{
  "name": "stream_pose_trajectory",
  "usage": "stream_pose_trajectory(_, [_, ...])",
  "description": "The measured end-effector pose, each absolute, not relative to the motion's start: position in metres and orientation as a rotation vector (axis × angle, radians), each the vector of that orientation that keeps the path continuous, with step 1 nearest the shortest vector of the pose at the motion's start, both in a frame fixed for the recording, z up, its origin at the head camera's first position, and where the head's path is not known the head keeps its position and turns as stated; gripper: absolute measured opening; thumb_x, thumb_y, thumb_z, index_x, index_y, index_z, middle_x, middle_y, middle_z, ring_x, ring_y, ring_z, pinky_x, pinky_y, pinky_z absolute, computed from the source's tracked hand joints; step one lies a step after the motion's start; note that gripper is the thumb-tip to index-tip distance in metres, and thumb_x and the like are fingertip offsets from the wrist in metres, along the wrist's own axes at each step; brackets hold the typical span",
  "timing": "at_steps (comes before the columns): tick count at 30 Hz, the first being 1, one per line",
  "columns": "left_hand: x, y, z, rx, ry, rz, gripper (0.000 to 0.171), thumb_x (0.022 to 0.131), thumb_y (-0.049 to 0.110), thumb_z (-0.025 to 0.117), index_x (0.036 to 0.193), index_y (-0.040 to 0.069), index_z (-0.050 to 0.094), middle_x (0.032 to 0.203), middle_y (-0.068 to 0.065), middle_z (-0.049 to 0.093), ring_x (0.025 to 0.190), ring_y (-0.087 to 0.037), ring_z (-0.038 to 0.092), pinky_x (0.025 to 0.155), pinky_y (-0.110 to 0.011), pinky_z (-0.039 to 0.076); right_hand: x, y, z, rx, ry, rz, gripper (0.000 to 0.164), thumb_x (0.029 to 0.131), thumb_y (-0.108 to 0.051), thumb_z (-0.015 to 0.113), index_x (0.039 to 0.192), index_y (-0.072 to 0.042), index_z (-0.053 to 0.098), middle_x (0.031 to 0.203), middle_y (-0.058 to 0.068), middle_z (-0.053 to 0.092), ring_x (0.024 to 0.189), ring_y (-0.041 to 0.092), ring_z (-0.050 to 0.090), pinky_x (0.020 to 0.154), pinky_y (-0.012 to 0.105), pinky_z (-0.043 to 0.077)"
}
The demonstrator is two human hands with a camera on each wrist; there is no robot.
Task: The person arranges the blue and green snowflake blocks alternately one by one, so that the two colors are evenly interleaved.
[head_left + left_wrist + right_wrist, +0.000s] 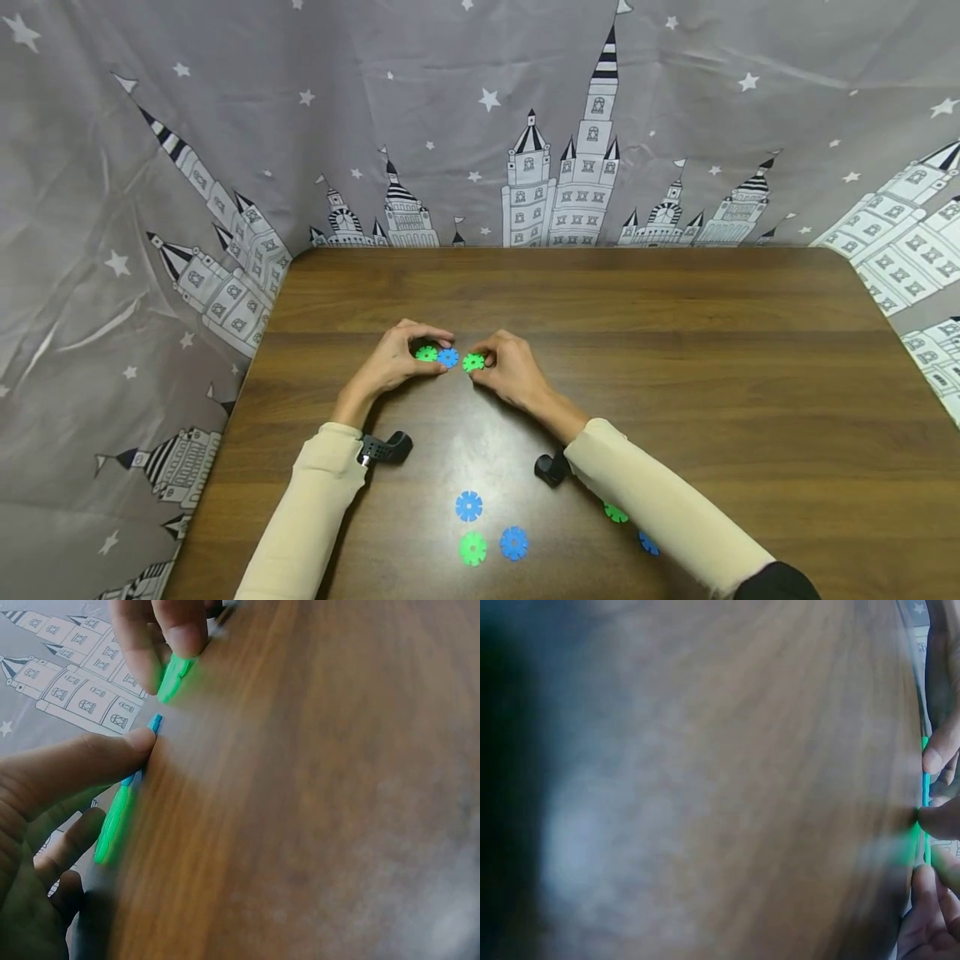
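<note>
Near the middle of the table, in the head view, my left hand (392,360) pinches a notched blue plastic disc (447,357) between thumb and fingers. A green notched disc (426,353) sits against the blue one, on the palm side; whether the two interlock I cannot tell. Just to the right, my right hand (514,372) grips another green notched disc (473,362) at its right side. A small gap parts this disc from the blue one. In the left wrist view, the right hand's green disc (176,678) appears edge-on, close beyond the blue disc (156,722).
Closer to the front lie a blue disc (468,506), a green disc (472,548) and another blue disc (513,542). The right sleeve partly covers a green disc (616,512) and a blue disc (648,543). A grey castle-print curtain (450,125) borders the wooden table (712,358).
</note>
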State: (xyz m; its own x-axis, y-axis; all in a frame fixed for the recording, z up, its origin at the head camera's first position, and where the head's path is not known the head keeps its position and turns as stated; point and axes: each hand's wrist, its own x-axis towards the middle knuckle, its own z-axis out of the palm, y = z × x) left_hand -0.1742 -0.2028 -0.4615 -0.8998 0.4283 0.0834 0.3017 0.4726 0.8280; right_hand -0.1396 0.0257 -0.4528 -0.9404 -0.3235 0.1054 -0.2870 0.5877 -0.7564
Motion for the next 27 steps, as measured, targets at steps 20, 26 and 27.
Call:
stream_pose_trajectory(20, [-0.1737,-0.2026,-0.4632,0.687,2.572,1.428,0.045,0.07,0.011,0.088,0.113,0.008,0.074,0.103,-0.005,0.074,0.103,-0.026,0.05,0.092,-0.044,0.035,-0.1463,0.0207,-0.4531,-0.47,2.751,-1.296,0.031,0.077,-0.009,0.082,0.106,-0.001,0.074,0.091,0.007,0.06,0.078,0.015,0.059,0.068,0.022,0.048])
stream_pose_trajectory(26, [-0.1734,-0.2032,-0.4635,0.694,2.576,1.416,0.045,0.071,0.01,0.088,0.113,0.008,0.074,0.103,-0.003,0.073,0.102,-0.024,0.05,0.091,-0.042,0.035,-0.1452,0.0206,-0.4514,-0.46,2.727,-1.315,0.032,0.077,-0.008,0.082,0.107,0.0,0.073,0.092,0.007,0.061,0.079,0.015,0.059,0.069,0.022,0.049])
stream_pose_trajectory(27, [-0.1733,-0.2035,-0.4634,0.692,2.579,1.409,0.045,0.071,0.01,0.088,0.113,0.009,0.074,0.103,-0.002,0.073,0.102,-0.023,0.05,0.091,-0.041,0.035,-0.1449,0.0207,-0.4513,-0.457,2.724,-1.317,0.033,0.077,-0.008,0.082,0.107,0.0,0.073,0.092,0.007,0.061,0.079,0.015,0.059,0.069,0.022,0.049])
